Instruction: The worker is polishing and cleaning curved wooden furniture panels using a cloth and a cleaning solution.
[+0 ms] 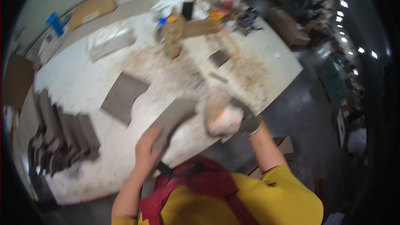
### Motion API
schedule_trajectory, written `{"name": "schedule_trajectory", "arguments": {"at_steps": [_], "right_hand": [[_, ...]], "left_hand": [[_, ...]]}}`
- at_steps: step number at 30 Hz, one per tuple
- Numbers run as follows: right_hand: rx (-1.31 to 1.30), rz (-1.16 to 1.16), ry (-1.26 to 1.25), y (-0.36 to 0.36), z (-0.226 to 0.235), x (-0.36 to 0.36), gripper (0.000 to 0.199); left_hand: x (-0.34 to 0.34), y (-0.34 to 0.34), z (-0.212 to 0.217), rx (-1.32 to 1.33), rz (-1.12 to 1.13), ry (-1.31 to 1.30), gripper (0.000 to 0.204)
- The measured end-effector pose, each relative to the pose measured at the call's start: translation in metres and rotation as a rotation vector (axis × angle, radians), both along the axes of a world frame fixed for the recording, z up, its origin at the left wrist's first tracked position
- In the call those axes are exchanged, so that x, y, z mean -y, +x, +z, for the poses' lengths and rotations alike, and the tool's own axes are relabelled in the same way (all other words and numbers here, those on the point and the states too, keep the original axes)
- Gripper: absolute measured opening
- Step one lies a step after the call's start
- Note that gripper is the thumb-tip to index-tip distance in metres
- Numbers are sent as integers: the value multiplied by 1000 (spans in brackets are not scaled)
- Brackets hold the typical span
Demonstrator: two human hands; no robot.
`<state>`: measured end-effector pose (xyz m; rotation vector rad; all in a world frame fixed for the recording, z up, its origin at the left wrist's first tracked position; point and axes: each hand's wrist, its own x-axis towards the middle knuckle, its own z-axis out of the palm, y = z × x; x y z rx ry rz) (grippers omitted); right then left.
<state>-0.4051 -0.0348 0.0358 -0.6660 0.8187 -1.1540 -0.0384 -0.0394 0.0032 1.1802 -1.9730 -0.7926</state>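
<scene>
The left hand (148, 146) grasps the near end of the grey-brown piece (177, 110), fingers over its surface. The right hand (250, 121), in a dark glove, appears to be closed on a pale wad (225, 118); the blur hides its exact finger positions. The piece is above the near part of the table (112, 162), between the left hand and the wad.

The piece could turn or slip, because only one hand holds it, at one end. The wad is close to the table edge, so a loosened grip could let it fall. The brown dust (254, 73) on the table could possibly mark the piece.

The piece looks long and flat, with a curved inner side. Its colour is even, but fine marks cannot be judged.
</scene>
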Motion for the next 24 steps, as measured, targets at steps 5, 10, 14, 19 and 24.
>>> {"name": "schedule_trajectory", "arguments": {"at_steps": [5,10,14,19,24], "right_hand": [[-216,-193,-274,30,64,33,41],[-912,24,-771,159,72,41,33],[-1256,207,-1310,217,72,47,36],[-1727,496,-1196,172,93,89,30],[-1199,262,-1297,185,76,87,31]], "left_hand": [[34,9,10,-386,176,559,38],[39,10,-1,-371,83,426,33],[44,5,2,-1252,-110,736,35],[37,2,10,-412,105,318,39],[42,3,4,-250,108,518,28]]}}
